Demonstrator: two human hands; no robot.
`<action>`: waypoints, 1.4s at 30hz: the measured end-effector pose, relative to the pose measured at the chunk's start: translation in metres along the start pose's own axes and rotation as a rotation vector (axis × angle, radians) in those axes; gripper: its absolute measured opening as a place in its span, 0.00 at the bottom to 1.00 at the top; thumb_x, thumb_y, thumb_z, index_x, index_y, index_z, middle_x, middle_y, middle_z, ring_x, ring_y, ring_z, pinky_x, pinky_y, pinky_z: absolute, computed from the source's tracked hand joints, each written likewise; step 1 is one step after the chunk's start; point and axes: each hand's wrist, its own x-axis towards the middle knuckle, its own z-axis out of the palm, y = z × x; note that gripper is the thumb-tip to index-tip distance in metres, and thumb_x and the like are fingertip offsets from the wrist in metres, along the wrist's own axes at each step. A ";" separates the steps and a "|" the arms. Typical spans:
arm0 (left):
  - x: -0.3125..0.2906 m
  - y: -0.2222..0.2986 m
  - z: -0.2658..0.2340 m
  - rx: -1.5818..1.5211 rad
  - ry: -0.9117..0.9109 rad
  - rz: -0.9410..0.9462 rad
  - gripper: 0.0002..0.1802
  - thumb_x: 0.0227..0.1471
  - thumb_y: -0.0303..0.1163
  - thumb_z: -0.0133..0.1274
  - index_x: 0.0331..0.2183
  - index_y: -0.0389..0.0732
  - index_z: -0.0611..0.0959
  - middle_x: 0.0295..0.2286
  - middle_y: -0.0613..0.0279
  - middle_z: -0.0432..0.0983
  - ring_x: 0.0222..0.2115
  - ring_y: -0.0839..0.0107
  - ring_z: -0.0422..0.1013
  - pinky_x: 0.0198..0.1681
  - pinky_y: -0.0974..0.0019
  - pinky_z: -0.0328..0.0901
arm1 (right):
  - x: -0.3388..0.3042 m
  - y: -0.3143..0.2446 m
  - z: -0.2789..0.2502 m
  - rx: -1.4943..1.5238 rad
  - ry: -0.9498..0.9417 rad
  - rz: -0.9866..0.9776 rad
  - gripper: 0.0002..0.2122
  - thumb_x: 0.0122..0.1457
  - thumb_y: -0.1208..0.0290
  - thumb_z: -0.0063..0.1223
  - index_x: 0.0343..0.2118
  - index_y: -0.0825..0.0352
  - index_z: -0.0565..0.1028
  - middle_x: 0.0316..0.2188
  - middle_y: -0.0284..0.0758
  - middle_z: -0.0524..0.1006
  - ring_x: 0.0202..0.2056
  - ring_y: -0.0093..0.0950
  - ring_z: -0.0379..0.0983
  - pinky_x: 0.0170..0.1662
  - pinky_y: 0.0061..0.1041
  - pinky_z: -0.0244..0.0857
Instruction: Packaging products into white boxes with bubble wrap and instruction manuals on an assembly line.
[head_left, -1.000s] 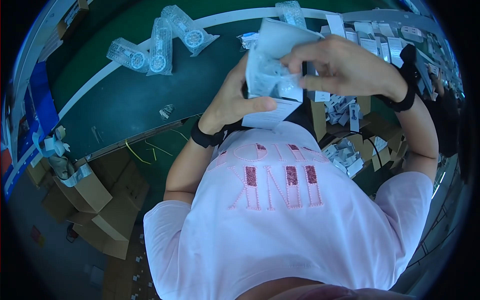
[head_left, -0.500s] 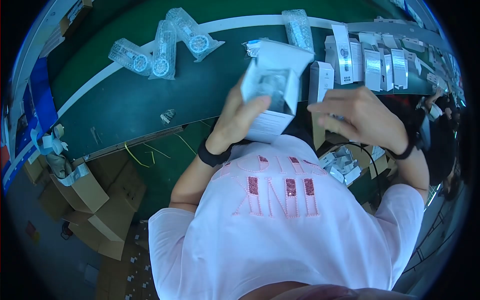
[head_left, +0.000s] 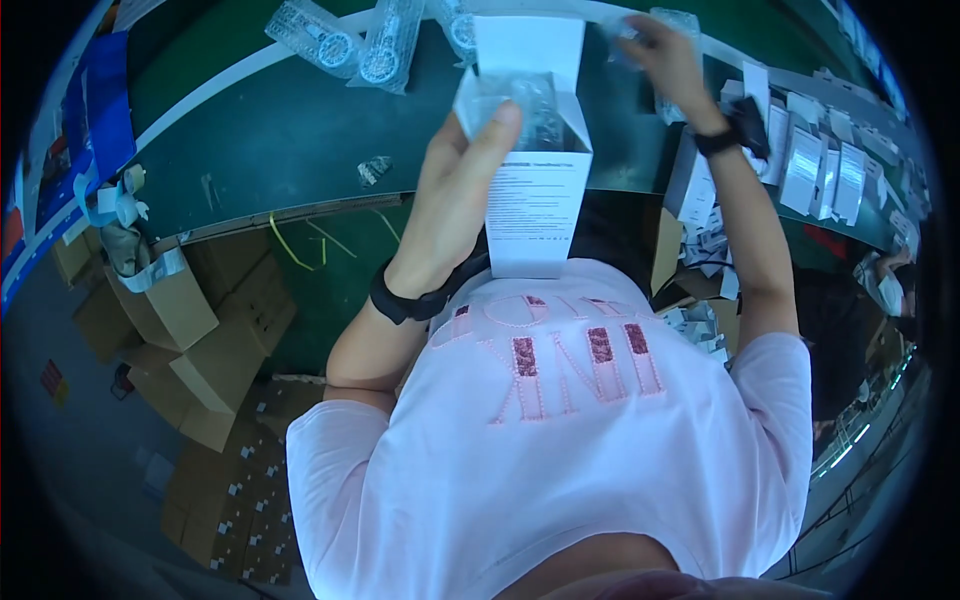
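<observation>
My left hand [head_left: 455,190] is closed around the side of an upright white carton [head_left: 540,215], with the thumb hooked over its open top. The carton's lid flap [head_left: 530,48] stands up at the back. Inside it sits something in clear bubble wrap [head_left: 540,110], and the wrap hides its kind. At the far side of the table, my right hand [head_left: 665,60] is pinched on a small clear plastic bag [head_left: 622,48], blurred by motion. Just beside that hand lies a bubble-wrapped packet [head_left: 678,30].
Several bubble-wrapped round-headed devices [head_left: 385,45] lie at the far left of the green table [head_left: 290,130]. Standing white cartons [head_left: 800,170] line the right. A crumpled scrap [head_left: 374,171] lies near the front edge. Brown cardboard boxes [head_left: 190,320] stand on the floor at left.
My right hand has moved from beside the carton to the far side of the table and now holds the small bag. My left hand has turned the carton more upright. The view has shifted.
</observation>
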 end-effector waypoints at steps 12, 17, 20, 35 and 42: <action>0.009 0.009 0.015 0.203 -0.448 0.072 0.38 0.61 0.57 0.36 0.55 0.31 0.64 0.47 0.54 0.68 0.46 0.70 0.64 0.50 0.70 0.59 | -0.029 -0.239 -0.169 0.261 -0.463 0.268 0.05 0.61 0.75 0.49 0.37 0.70 0.69 0.27 0.32 0.74 0.27 0.21 0.69 0.30 0.20 0.64; 0.015 0.015 0.019 0.252 -0.560 0.125 0.38 0.61 0.55 0.39 0.56 0.29 0.62 0.48 0.53 0.67 0.47 0.70 0.64 0.51 0.70 0.58 | -0.035 -0.234 -0.156 0.119 -0.585 0.192 0.07 0.55 0.76 0.55 0.36 0.70 0.77 0.28 0.35 0.78 0.20 0.24 0.71 0.27 0.27 0.67; 0.023 0.009 0.020 0.256 -0.650 0.138 0.39 0.58 0.50 0.49 0.58 0.30 0.60 0.48 0.52 0.67 0.47 0.70 0.65 0.51 0.69 0.59 | -0.039 -0.209 -0.124 -0.226 -0.636 -0.113 0.09 0.50 0.79 0.55 0.36 0.71 0.77 0.27 0.40 0.78 0.18 0.25 0.69 0.26 0.27 0.66; 0.035 -0.004 -0.014 0.176 -0.508 0.305 0.44 0.38 0.30 0.68 0.56 0.43 0.63 0.48 0.54 0.66 0.46 0.64 0.68 0.44 0.64 0.67 | -0.076 -0.182 -0.147 0.204 0.061 0.250 0.23 0.54 0.67 0.58 0.53 0.66 0.69 0.44 0.38 0.74 0.43 0.29 0.71 0.47 0.26 0.66; 0.045 0.004 -0.022 0.453 -0.650 0.397 0.25 0.41 0.33 0.65 0.45 0.44 0.79 0.45 0.56 0.68 0.43 0.65 0.70 0.41 0.66 0.69 | -0.093 -0.180 -0.041 1.179 -0.023 0.411 0.36 0.53 0.61 0.60 0.61 0.69 0.55 0.55 0.38 0.67 0.53 0.27 0.64 0.56 0.27 0.57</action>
